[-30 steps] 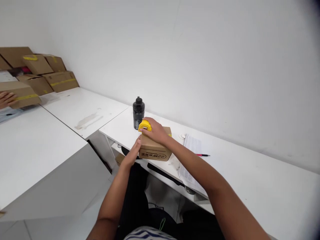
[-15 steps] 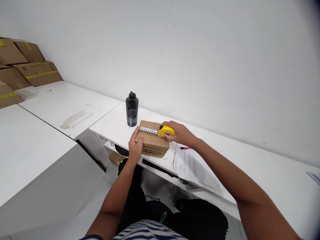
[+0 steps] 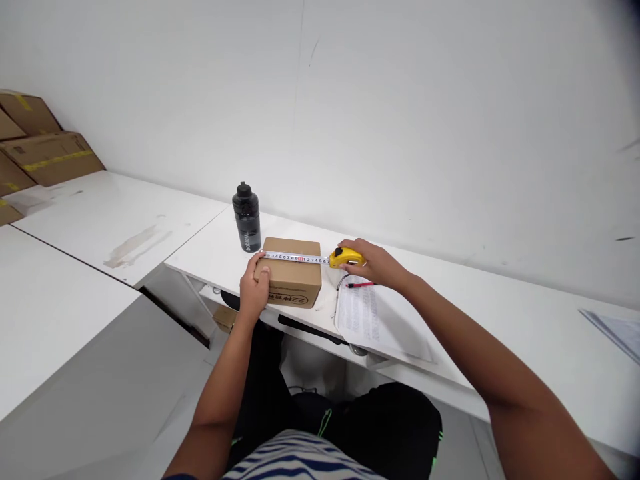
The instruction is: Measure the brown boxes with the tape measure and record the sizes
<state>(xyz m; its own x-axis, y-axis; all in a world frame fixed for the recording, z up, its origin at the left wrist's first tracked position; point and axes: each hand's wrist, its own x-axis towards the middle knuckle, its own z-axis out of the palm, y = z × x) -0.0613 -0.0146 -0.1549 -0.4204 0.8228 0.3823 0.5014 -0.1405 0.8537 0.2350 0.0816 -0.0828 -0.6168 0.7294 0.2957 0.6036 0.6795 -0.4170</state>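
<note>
A small brown cardboard box (image 3: 293,272) with dark printing on its front rests on the white desk. My left hand (image 3: 255,287) is closed on the box's left end, its fingertips at the end of the tape blade, thumb on the top face. My right hand (image 3: 377,263) grips a yellow tape measure (image 3: 347,257), held just past the box's right edge. Its white blade (image 3: 295,257) is drawn out straight across the box top, with numbers running past the red ten mark. Whether the left fingers pinch the blade's tip is hard to see.
Behind the box to the left stands a dark water bottle (image 3: 247,217). Printed sheets (image 3: 360,317) with a red pen (image 3: 361,285) lie right of the box. More papers (image 3: 613,330) are at the far right. Large taped cartons (image 3: 55,157) are stacked at the far left.
My right hand has moved right with the tape measure, off the box top and past its right edge. More blade is drawn out. The camera view has shifted slightly to the right.
</note>
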